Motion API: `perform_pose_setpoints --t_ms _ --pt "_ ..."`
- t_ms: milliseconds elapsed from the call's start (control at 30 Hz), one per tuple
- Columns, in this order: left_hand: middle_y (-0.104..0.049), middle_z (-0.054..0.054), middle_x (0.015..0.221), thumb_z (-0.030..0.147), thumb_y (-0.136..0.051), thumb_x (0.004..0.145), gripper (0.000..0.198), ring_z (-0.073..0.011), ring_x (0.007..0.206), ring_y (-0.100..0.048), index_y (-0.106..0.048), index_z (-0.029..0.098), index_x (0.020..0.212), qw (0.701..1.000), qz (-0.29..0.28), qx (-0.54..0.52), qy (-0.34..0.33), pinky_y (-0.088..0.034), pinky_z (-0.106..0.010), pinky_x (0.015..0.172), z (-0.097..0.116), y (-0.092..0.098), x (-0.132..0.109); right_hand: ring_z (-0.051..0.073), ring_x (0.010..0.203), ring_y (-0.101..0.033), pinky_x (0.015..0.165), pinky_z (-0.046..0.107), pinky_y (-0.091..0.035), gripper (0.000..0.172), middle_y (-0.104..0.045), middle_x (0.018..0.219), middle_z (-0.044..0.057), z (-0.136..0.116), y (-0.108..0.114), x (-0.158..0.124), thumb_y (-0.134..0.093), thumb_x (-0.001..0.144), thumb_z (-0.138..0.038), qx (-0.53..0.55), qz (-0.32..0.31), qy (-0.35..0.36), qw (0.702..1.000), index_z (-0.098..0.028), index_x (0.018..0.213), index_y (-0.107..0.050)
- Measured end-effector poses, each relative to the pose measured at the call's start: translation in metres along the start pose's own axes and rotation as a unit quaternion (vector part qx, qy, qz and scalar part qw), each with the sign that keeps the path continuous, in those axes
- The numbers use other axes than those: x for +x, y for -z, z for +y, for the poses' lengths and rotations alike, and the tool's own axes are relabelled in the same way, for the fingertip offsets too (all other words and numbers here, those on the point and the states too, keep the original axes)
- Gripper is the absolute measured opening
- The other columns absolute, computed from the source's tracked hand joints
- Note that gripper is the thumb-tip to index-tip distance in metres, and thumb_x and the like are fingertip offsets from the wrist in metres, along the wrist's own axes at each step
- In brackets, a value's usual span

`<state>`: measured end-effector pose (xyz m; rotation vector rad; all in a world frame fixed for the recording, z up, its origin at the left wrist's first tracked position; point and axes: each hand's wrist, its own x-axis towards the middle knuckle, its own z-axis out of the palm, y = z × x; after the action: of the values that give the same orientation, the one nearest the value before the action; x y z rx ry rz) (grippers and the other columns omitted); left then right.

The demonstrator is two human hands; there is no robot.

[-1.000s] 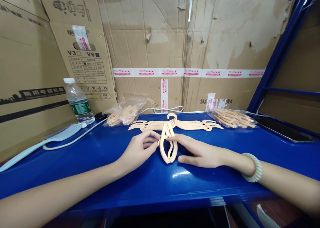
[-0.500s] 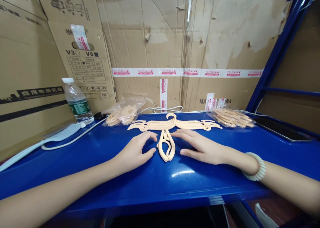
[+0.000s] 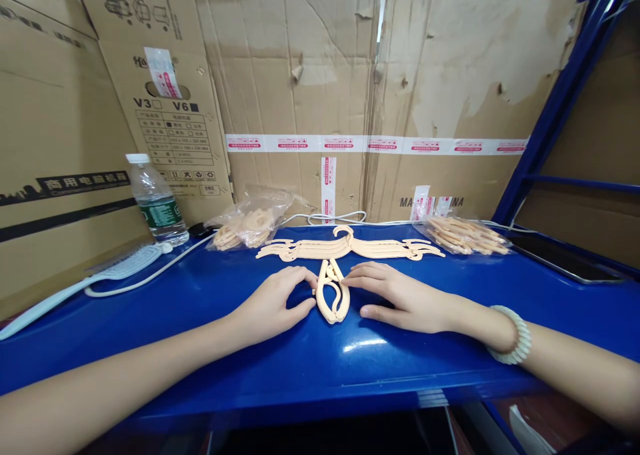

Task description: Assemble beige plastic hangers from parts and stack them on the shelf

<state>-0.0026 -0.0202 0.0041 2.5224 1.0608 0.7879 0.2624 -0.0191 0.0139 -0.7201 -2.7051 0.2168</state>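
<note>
A folded cream plastic hanger (image 3: 323, 306) lies on the blue table, its arms together in a narrow loop and its curved hook inside. My left hand (image 3: 277, 298) is at its left edge, thumb and forefinger apart on either side of a small tip that sticks out; I cannot tell if they press on it. From the right, my right hand (image 3: 400, 295) reaches in with fingers stretched out, the fingertips at the hanger's right edge and the thumb lower and apart from it. Just behind lie several unfolded cream hangers (image 3: 325, 247), stacked with one hook upright at the back.
Clear bags of cream hangers lie at back left (image 3: 250, 225) and back right (image 3: 463, 234). A water bottle (image 3: 163, 212), a pale hairbrush (image 3: 120, 265) and a white cable (image 3: 145, 283) are left. A dark tablet (image 3: 565, 260) lies right. Cardboard (image 3: 295, 102) walls the back.
Both hands have come in closer to the folded hanger, the left fingertips reaching its left edge and the right fingertips its right edge. The hangers have hardly moved.
</note>
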Motion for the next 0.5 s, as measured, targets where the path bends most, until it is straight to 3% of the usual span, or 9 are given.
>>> perform_pose_setpoints --t_ms 500 --pt "-0.066 -0.003 0.097 0.016 -0.054 0.078 0.018 -0.0215 0.094 -0.061 -0.06 0.021 0.094 1.0 0.012 0.012 -0.003 -0.047 -0.035 0.086 0.0009 -0.0015 -0.0006 0.025 0.123 -0.046 0.106 0.044 -0.037 0.049 -0.05 0.132 0.014 -0.0016 0.0002 -0.0004 -0.049 0.094 -0.039 0.022 -0.011 0.001 1.0 -0.019 0.138 -0.045"
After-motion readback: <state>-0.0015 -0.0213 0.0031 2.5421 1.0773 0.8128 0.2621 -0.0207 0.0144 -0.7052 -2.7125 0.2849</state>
